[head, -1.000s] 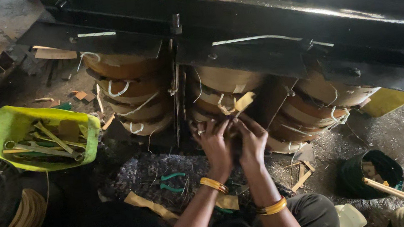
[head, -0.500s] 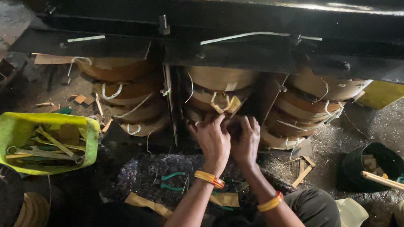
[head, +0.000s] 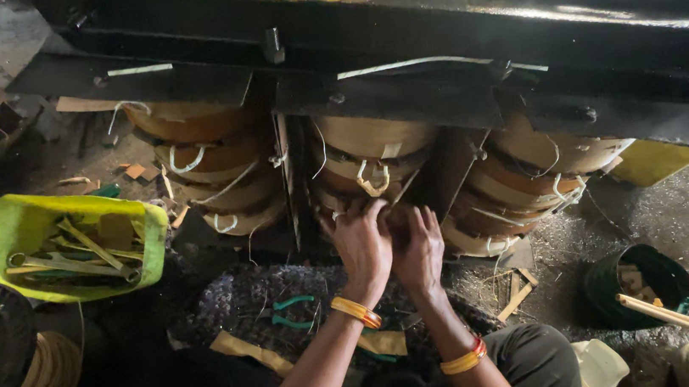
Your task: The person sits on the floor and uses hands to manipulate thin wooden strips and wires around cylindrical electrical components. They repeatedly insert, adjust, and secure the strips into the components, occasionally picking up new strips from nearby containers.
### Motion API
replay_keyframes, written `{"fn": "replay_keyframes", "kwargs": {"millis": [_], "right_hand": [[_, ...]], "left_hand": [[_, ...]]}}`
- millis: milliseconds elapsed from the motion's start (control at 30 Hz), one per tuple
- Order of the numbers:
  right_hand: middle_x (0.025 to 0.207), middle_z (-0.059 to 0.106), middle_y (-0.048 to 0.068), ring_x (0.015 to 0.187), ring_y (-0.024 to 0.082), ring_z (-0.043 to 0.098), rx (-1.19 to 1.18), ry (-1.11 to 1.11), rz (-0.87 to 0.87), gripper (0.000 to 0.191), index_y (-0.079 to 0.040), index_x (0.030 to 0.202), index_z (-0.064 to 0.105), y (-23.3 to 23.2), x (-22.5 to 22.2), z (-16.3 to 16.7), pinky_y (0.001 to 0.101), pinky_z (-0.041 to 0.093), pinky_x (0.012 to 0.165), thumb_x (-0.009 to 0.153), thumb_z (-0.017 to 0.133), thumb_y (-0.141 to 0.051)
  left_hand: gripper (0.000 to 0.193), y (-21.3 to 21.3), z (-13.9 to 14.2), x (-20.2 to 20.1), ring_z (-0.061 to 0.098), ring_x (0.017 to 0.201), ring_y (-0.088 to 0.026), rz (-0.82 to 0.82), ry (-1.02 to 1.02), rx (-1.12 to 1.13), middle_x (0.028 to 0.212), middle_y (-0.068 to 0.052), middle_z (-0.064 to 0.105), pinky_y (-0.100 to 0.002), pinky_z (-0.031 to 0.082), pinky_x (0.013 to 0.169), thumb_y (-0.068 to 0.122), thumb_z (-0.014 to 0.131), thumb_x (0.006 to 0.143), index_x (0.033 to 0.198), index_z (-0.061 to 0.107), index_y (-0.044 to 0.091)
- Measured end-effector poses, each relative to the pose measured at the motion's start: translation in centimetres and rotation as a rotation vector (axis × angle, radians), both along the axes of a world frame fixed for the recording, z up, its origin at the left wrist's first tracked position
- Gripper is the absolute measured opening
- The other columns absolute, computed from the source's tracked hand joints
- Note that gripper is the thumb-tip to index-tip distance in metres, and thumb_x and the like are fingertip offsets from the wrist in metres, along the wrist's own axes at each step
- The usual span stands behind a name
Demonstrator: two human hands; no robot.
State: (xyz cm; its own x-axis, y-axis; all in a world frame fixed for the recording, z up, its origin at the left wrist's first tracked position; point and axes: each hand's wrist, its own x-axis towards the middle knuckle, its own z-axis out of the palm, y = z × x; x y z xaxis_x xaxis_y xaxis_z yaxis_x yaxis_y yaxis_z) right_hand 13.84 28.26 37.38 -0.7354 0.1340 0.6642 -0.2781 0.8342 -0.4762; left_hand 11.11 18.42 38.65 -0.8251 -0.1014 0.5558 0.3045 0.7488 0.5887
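Pressing together, the left hand (head: 364,243) and right hand (head: 417,245) are working fingertips into the lower edge of the middle paper-wrapped coil (head: 375,160) under the black steel frame (head: 464,27); whether they are pinching anything, I cannot tell. It is looking heavy and stiff, its wrap and white ties (head: 373,184) fragile.

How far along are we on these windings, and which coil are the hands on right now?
Looks done: the left coil stack and right coil stack sit wrapped in tan paper with white ties knotted. In hand: left hand and right hand press together at the foot of the middle coil stack; what the fingers grip is hidden. Left: strips still fill the yellow-green tub, and green-handled pliers lie unused.
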Motion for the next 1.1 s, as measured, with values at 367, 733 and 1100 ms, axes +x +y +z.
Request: {"fn": "replay_keyframes", "kwargs": {"millis": [367,733,1100], "right_hand": [[0.092,0.067,0.015,0.080,0.032,0.065,-0.195,-0.206,0.188,0.034,0.000,0.101,0.062,2.5,1.8,0.0,0.0421,0.053,0.068,0.071,0.073,-0.014],[0.084,0.081,0.008,0.070,0.010,0.077,-0.461,-0.493,0.325,0.027,0.000,0.104,0.078,8.5,2.0,-0.5,0.0255,0.063,0.063,0.094,0.072,-0.025],[0.070,0.074,0.012,0.055,0.014,0.067,-0.747,-0.602,0.209,0.021,0.004,0.097,0.077,5.5,2.2,6.8,0.0273,0.055,0.050,0.093,0.073,-0.016]], "left_hand": [[0.020,-0.7,-1.1,0.1,0.066,0.102,-0.034,-0.149,-0.008,0.100,0.104,-0.007,0.073,-0.056,0.042,0.097,0.009,0.075,0.081,0.100,0.072,0.015],[0.010,-1.2,-0.2,0.8,0.066,0.096,-0.032,-0.100,0.189,0.084,0.097,-0.007,0.074,-0.063,0.029,0.106,0.012,0.075,0.086,0.095,0.074,0.013],[0.012,-0.4,-3.1,0.2,0.064,0.113,-0.028,-0.107,0.315,0.124,0.106,-0.004,0.073,-0.072,0.018,0.119,0.015,0.069,0.093,0.104,0.072,0.015]]}}
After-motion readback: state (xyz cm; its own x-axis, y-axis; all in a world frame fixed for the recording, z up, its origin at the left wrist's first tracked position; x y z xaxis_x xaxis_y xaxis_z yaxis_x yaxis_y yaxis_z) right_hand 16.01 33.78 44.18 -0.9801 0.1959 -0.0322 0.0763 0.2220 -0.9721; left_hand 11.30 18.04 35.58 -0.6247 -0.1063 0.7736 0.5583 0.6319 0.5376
